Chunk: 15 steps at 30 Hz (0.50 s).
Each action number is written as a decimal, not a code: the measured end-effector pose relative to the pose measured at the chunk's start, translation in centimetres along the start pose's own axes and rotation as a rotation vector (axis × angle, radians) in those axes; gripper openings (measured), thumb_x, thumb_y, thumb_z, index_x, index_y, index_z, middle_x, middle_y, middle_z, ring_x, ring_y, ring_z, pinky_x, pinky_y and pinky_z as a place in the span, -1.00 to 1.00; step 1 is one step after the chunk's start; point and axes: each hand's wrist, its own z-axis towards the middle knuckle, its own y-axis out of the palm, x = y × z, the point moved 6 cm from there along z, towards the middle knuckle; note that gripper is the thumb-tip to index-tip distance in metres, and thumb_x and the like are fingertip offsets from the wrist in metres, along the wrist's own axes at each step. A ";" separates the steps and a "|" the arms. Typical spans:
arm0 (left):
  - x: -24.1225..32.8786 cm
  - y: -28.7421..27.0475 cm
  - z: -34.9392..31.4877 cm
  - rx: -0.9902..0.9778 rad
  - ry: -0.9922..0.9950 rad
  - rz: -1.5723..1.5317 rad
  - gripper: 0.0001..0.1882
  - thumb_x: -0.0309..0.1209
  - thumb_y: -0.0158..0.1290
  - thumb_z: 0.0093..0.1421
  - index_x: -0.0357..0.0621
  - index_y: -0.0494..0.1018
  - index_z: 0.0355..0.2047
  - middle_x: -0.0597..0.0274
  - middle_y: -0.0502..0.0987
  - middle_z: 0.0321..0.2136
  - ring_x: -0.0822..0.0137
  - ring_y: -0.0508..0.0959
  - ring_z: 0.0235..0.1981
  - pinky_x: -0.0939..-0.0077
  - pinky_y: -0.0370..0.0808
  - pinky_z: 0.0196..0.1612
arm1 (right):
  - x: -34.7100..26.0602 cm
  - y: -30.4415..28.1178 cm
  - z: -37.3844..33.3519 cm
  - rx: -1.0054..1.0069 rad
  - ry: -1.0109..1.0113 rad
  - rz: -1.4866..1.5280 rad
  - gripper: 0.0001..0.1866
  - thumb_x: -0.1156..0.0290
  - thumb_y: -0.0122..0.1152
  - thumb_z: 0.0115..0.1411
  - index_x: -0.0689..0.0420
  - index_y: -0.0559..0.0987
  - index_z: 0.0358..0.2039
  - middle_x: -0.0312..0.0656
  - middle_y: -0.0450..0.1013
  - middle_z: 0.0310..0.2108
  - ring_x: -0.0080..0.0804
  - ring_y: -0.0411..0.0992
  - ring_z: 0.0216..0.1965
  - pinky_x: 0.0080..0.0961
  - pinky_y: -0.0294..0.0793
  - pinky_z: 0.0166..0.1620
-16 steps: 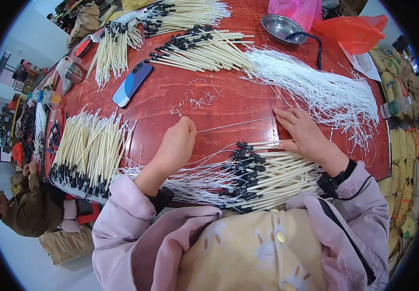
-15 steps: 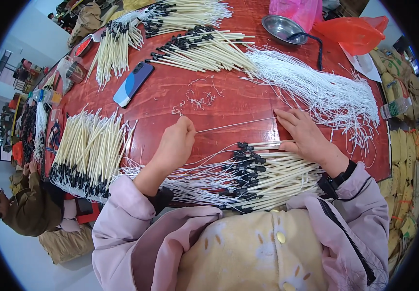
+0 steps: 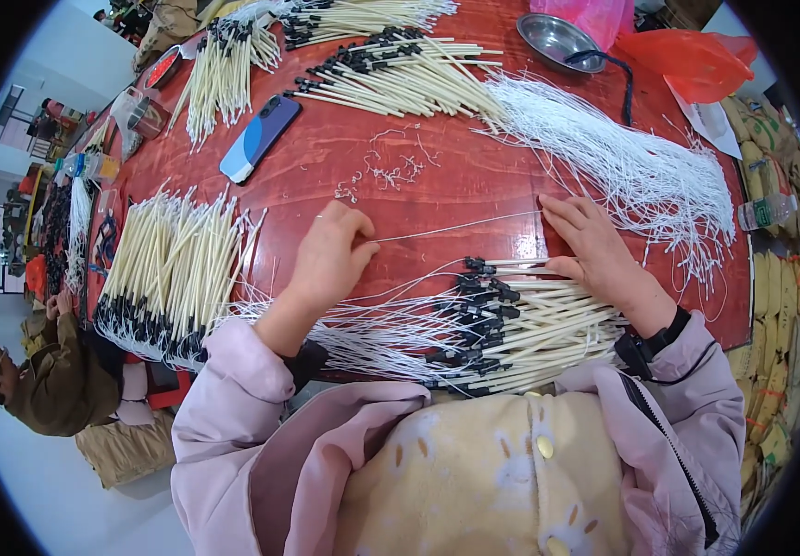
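Observation:
A thin white string (image 3: 460,227) is stretched in a nearly straight line between my hands, just above the red table. My left hand (image 3: 333,250) pinches its left end between thumb and curled fingers. Its other end runs to the fingertips of my right hand (image 3: 594,246), which hold it at the table surface, the thumb set apart below. Under my right hand lies a bundle of cream sticks (image 3: 557,320) with black end pieces (image 3: 483,320). White cords (image 3: 372,334) trail leftward from these pieces, passing below my left forearm.
Another stick bundle (image 3: 173,269) lies at left. More sticks (image 3: 400,74) and a spread of white cords (image 3: 622,153) lie beyond, near a phone (image 3: 261,139), thread scraps (image 3: 395,167), a metal bowl (image 3: 557,42) and a red bag (image 3: 692,65). A person (image 3: 57,385) sits at far left.
My left hand has rolled slightly, its fingers curling closer to the thumb, still on the string. The whole view has shifted a little; my right hand keeps nearly the same pose.

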 end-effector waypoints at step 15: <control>-3.7 -0.3 0.7 -0.261 -0.253 0.074 -0.88 -0.52 0.13 0.16 -0.26 0.46 -0.29 -0.17 0.61 -0.40 -0.26 0.60 -0.27 -0.01 0.50 -0.15 | -0.2 0.3 -0.7 0.019 0.026 -0.014 -0.19 -0.03 0.28 0.14 0.38 0.42 0.21 -0.07 0.25 0.37 0.04 0.21 0.26 -0.11 0.18 0.34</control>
